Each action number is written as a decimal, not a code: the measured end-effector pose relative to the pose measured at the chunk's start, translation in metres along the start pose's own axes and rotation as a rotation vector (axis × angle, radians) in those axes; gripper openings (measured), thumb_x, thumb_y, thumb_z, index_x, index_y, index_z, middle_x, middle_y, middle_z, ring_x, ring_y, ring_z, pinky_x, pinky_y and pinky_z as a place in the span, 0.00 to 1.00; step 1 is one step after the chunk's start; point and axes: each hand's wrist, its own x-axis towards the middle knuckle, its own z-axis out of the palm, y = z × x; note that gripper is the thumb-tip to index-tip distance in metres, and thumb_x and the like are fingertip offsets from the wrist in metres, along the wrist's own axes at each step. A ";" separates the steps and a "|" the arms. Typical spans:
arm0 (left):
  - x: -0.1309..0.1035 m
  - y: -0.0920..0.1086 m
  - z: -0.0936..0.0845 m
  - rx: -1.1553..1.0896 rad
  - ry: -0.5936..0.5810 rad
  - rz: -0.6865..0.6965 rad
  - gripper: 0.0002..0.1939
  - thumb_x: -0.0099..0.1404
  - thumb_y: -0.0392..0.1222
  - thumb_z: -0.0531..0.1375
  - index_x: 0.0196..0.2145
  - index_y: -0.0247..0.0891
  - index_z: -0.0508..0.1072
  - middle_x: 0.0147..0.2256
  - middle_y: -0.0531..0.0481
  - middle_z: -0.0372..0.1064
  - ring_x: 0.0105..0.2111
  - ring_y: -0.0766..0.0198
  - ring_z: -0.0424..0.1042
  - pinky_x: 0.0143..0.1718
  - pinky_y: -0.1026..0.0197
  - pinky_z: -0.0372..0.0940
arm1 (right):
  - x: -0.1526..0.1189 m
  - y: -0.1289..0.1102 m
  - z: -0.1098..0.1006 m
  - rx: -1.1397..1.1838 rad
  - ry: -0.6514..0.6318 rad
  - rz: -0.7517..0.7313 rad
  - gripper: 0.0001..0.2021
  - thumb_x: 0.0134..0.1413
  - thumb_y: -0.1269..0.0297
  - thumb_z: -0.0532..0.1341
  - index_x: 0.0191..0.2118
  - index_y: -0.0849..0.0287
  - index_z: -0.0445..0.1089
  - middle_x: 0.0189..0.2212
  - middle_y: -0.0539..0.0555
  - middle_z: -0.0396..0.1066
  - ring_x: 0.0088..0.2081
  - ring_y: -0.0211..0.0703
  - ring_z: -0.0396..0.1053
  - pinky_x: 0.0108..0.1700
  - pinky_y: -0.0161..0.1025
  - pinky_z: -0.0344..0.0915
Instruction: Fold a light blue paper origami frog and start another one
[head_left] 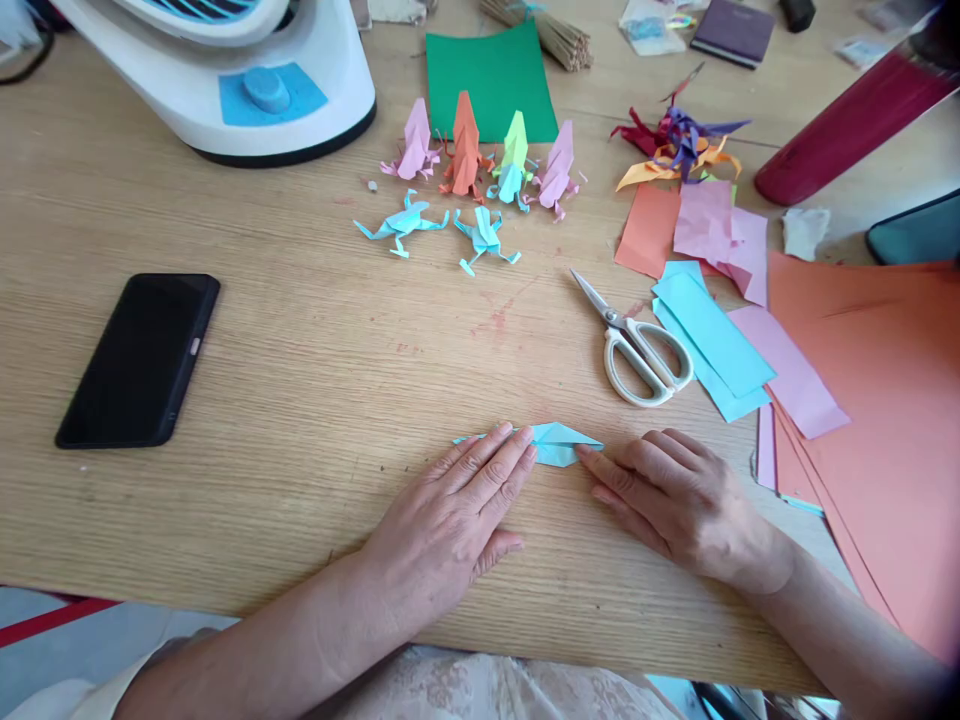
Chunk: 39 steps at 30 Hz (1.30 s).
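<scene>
A folded light-blue origami paper (pixel 556 446) lies on the wooden table near its front edge. My left hand (pixel 457 510) rests flat over the paper's left part, fingers stretched out and together, hiding much of it. At the paper's right tip, my right hand (pixel 675 500) presses down with an extended index finger while its other fingers curl in. Whether the right thumb pinches anything is hidden. Just beyond the right hand lie scissors (pixel 637 350) with white handles, their blades closed and pointing up-left.
Several folded paper figures (pixel 465 160) stand in front of a green sheet (pixel 491 80). A black phone (pixel 139 360) lies left, below a white fan base (pixel 300 90). Blue paper strips (pixel 712 335), orange sheets (pixel 885 420) and a dark red bottle (pixel 847 120) occupy the right side.
</scene>
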 end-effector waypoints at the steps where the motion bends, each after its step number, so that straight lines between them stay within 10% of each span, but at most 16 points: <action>1: 0.000 0.000 0.001 -0.006 0.001 0.004 0.30 0.72 0.46 0.51 0.66 0.32 0.50 0.67 0.43 0.46 0.67 0.55 0.48 0.63 0.53 0.51 | 0.000 -0.002 0.000 -0.009 0.018 0.003 0.17 0.60 0.69 0.59 0.55 0.61 0.68 0.31 0.54 0.69 0.29 0.41 0.65 0.31 0.41 0.63; 9: 0.000 0.000 0.006 -0.009 0.049 0.008 0.30 0.69 0.46 0.55 0.64 0.31 0.55 0.66 0.41 0.49 0.66 0.54 0.49 0.64 0.52 0.51 | 0.031 -0.024 0.012 0.218 0.126 0.149 0.19 0.62 0.75 0.55 0.57 0.60 0.64 0.44 0.61 0.68 0.44 0.45 0.68 0.45 0.44 0.69; 26: 0.000 0.002 0.005 -0.040 0.078 -0.010 0.32 0.66 0.45 0.59 0.63 0.32 0.55 0.66 0.38 0.51 0.66 0.53 0.50 0.64 0.52 0.51 | 0.057 -0.028 0.024 0.517 0.235 0.389 0.04 0.57 0.71 0.60 0.35 0.58 0.72 0.34 0.54 0.67 0.33 0.39 0.67 0.35 0.36 0.66; 39: -0.002 -0.001 0.009 -0.095 0.108 0.002 0.31 0.69 0.45 0.55 0.65 0.35 0.50 0.67 0.39 0.48 0.67 0.55 0.45 0.65 0.51 0.48 | 0.058 -0.023 0.021 0.575 0.150 0.415 0.05 0.55 0.73 0.60 0.37 0.58 0.70 0.35 0.52 0.64 0.31 0.36 0.64 0.33 0.35 0.63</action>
